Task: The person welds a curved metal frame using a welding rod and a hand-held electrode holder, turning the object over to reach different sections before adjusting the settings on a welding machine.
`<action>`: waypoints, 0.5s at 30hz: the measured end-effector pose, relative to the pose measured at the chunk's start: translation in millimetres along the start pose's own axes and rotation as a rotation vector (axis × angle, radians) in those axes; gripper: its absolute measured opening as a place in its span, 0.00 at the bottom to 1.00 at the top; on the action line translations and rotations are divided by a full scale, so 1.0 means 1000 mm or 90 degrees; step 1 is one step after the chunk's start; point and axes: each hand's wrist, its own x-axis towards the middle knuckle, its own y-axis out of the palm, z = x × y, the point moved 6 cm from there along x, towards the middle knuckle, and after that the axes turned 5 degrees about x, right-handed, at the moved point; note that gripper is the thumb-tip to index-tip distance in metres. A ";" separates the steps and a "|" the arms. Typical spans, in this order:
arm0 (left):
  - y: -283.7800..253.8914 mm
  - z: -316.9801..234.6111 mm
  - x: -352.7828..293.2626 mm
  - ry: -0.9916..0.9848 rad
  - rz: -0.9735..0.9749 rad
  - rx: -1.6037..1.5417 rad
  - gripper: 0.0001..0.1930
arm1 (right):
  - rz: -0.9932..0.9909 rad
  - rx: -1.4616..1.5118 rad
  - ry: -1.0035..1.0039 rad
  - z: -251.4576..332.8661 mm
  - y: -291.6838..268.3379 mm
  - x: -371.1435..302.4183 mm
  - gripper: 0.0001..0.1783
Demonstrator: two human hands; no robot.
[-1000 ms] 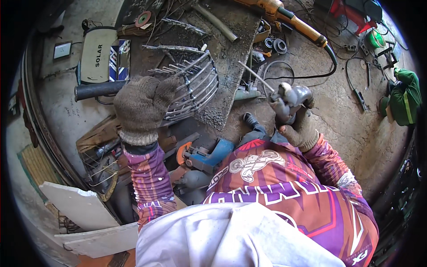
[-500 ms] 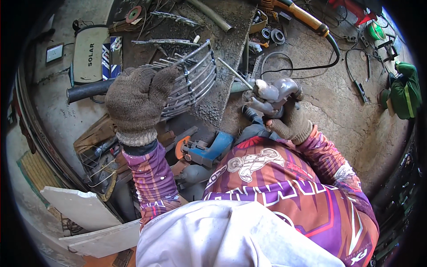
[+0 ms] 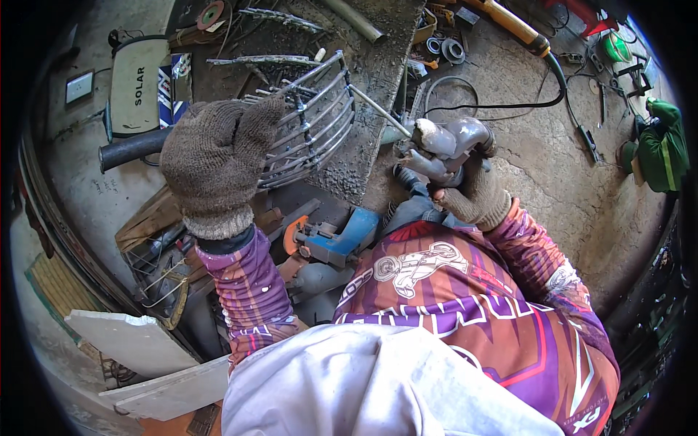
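Note:
A curved grille of welded metal bars (image 3: pixel 309 127) stands over the dirty work board. My left hand (image 3: pixel 214 156), in a brown knit glove, is closed at the grille's left side; its fingertips are hidden behind the glove's back. My right hand (image 3: pixel 465 171) wears a glove with grey coated fingers, curled shut. From those fingers a thin pale welding rod (image 3: pixel 379 111) slants up and left. Its tip overlaps the grille's right edge in view, and I cannot tell whether they touch. Any holder inside the right hand is hidden.
Slag-covered strips (image 3: pixel 280 18) and a metal pipe (image 3: pixel 352 18) lie on the board (image 3: pixel 363 54). A blue and orange tool (image 3: pixel 338 236) sits below the grille. At upper right, an orange-yellow power tool (image 3: pixel 512 25) trails a black cable. White boards (image 3: pixel 131 341) lean at lower left.
The view has shifted slightly, moving the surroundings left and up. The rod's tip now overlaps the grille's right edge, where a small gap showed before. Both hands keep their grip.

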 end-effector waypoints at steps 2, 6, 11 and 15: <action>0.002 0.003 -0.001 -0.012 0.001 -0.022 0.13 | -0.001 -0.005 -0.005 -0.002 0.000 -0.001 0.43; 0.004 0.010 -0.002 -0.009 -0.005 -0.055 0.13 | 0.006 -0.018 -0.002 -0.002 -0.001 0.000 0.45; -0.002 0.026 -0.007 -0.020 -0.025 -0.085 0.13 | 0.010 -0.049 -0.026 0.002 0.000 -0.004 0.47; -0.004 0.036 -0.017 0.004 -0.030 -0.101 0.10 | 0.042 -0.046 -0.008 0.009 0.003 -0.002 0.47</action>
